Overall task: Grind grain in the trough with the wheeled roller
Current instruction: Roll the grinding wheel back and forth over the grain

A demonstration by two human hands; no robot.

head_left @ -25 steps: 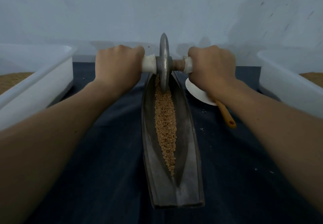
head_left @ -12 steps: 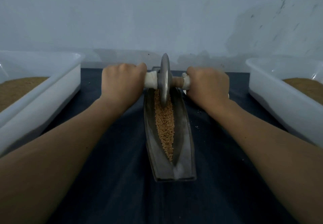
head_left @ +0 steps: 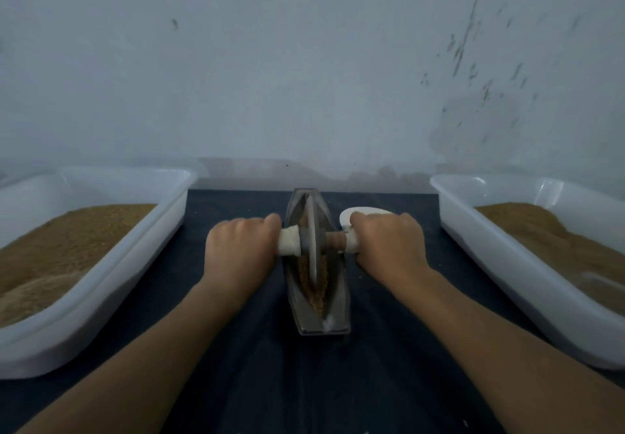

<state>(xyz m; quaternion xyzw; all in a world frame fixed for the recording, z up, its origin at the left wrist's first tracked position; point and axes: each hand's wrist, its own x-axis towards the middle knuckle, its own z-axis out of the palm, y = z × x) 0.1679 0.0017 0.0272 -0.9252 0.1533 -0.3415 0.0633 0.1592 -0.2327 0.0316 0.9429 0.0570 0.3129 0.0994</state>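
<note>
A dark boat-shaped metal trough (head_left: 340,301) lies lengthwise on the dark cloth in the middle. Brown grain (head_left: 318,293) fills its groove. The wheeled roller (head_left: 313,244), a grey metal disc on a cross axle with white-wrapped handles, stands upright in the groove about midway along the trough. My left hand (head_left: 240,251) grips the left handle. My right hand (head_left: 389,247) grips the right handle. Both fists hide most of the handles.
A white plastic tub (head_left: 111,271) with brown ground material stands on the left, and a second white tub (head_left: 527,264) with the same stands on the right. A white scoop head (head_left: 358,214) shows behind my right hand. A pale wall rises close behind.
The roller has come back from the far end of the trough toward the middle, with both hands still on the handles. The view has lifted, so the trough looks smaller and farther off.
</note>
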